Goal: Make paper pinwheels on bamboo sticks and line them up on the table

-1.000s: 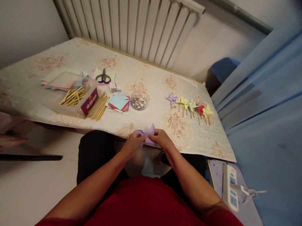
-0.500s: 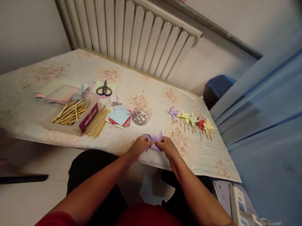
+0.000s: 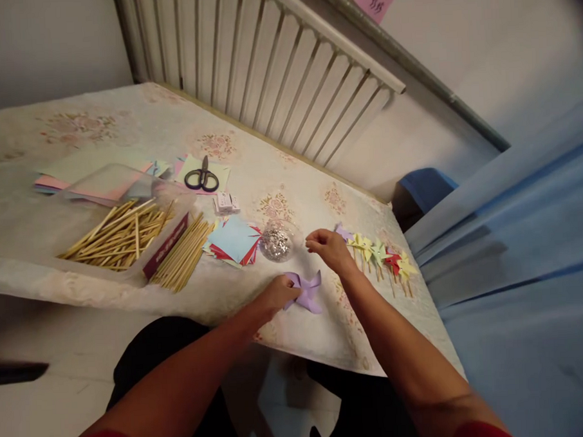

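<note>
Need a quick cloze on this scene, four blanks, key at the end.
1. The left hand grips a paper pinwheel coloured ____.
2. The clear plastic box holds a heap of thin ____.
3. The top sheet of the paper stack is light ____.
4. The pinwheel nearest the curtain is ____.

Missing words: purple; sticks; blue; yellow.

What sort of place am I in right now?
Probably a room at home, or perhaps a small workroom, with a craft table: I can see a radiator, a flowered tablecloth, and a row of paper pinwheels.
</note>
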`<action>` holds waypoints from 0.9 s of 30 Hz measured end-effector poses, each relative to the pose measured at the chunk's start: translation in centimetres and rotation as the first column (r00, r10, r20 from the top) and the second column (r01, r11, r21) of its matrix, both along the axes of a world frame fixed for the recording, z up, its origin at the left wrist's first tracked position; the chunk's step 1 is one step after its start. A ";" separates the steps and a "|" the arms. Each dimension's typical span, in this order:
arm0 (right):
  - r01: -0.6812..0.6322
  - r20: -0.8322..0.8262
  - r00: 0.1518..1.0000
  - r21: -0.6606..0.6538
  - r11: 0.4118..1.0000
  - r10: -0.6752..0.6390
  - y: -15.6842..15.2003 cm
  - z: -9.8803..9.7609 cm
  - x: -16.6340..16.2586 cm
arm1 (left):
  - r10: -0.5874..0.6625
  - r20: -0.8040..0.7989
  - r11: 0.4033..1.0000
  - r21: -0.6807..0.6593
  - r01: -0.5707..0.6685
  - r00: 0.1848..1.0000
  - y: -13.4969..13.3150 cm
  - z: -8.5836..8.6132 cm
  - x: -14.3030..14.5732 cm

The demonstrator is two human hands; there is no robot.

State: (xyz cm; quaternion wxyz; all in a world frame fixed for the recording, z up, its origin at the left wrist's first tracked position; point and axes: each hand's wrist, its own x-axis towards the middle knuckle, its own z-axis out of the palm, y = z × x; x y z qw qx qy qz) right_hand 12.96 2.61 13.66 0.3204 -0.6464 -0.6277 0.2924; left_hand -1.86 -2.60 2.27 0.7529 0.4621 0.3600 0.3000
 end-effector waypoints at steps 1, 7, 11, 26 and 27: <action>-0.084 0.039 0.996 -0.026 0.996 0.085 1.3 -0.3 -0.8 | -0.011 0.005 1.000 -0.007 0.011 1.000 0.2 -0.1 0.1; -0.317 0.569 0.726 -0.220 0.923 0.385 7.2 -2.9 -5.2 | -0.037 0.031 0.995 -0.089 0.039 0.999 0.9 0.5 0.1; -0.246 0.770 0.501 -0.311 0.918 0.395 9.1 -4.0 -6.3 | -0.039 0.027 0.993 -0.107 0.041 0.999 0.9 0.7 0.1; -0.256 0.749 0.601 -0.151 0.955 0.280 8.6 -4.5 -6.4 | -0.027 0.046 0.992 -0.124 0.032 0.999 1.0 0.7 0.2; -0.258 0.714 0.662 -0.067 0.964 0.227 7.9 -3.9 -6.0 | -0.029 0.043 0.992 -0.118 0.034 0.999 1.0 0.6 0.2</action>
